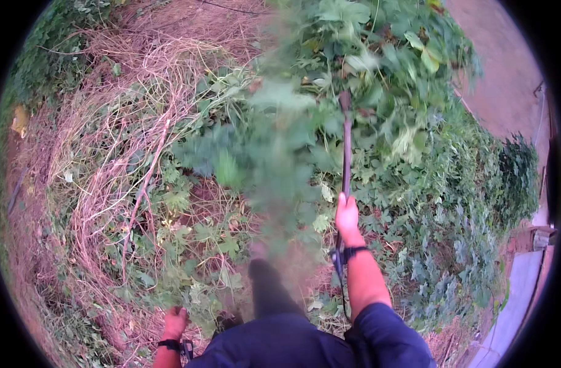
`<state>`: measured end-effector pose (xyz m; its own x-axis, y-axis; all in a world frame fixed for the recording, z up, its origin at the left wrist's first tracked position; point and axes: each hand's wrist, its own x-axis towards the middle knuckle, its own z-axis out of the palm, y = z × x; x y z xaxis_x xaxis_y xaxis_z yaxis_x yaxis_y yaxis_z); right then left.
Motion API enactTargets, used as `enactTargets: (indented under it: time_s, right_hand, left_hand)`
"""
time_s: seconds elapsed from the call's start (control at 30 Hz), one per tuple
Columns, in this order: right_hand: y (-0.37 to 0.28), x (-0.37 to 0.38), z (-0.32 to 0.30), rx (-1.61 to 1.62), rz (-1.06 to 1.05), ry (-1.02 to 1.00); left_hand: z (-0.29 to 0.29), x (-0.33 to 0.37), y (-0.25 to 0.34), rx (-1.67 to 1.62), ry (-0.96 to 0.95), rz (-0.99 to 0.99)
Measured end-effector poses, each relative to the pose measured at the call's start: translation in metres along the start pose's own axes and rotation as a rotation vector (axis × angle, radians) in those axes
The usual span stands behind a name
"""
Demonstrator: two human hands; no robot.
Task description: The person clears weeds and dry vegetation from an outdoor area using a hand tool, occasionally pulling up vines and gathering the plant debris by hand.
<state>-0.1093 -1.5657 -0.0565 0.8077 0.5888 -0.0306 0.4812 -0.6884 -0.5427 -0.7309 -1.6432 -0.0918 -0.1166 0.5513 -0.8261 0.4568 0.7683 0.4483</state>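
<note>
My right hand (347,214) is wrapped round the dark, slim shaft of a long-handled tool (347,147). The shaft points away from me into broad green leaves (379,86). Its far end has a darker, thicker section, and foliage hides whatever lies beyond. Below the grip, the shaft's near end runs down beside my wrist. At the lower left, my left hand (175,320) hangs low with its fingers curled in, close to leafy vines (197,300); I see nothing in it. Dark bands circle both wrists. A blurred green mass of leaves (283,147) crosses the middle of the view.
Dry, tangled stems (115,159) are heaped on the left, with a thicker stick (148,178) among them. Dense vines (428,202) cover the right side. Bare ground (501,67) lies at the far right, and a pale slab (510,306) edges the lower right.
</note>
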Motion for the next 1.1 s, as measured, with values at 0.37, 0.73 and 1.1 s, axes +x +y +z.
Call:
enactTargets:
  time_s: [0.37,0.73,1.1]
  right_hand:
    - [0.112,-0.365,-0.096,0.096,0.314,-0.051]
    - [0.072,-0.304,-0.068,0.054,0.309,-0.144]
    - [-0.041,-0.015,-0.103,0.224,-0.226,0.204]
  left_hand:
    - [-0.021,-0.006,0.058,0.234,-0.165,0.344]
    - [-0.026,-0.030,0.069,0.181,-0.149,0.354]
    - [-0.010,0.020,0.060,-0.005,-0.084,0.141]
